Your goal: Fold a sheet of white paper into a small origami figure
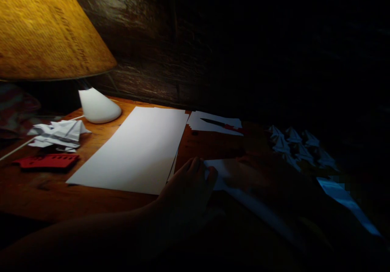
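Pose — left hand [190, 186] curled, touching paper [219, 167] | right hand [252, 173] — dim, blurred

From my position, the lamp [51, 32] at left lights the adjacent bench [100, 138] and white sheet [134, 150]; the right side falls to near-black, leaving the right hand [251, 174] dim and blurred.

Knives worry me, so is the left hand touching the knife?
Apart. The head view plainly shows wooden table between the left hand and the knife, which lies on paper.
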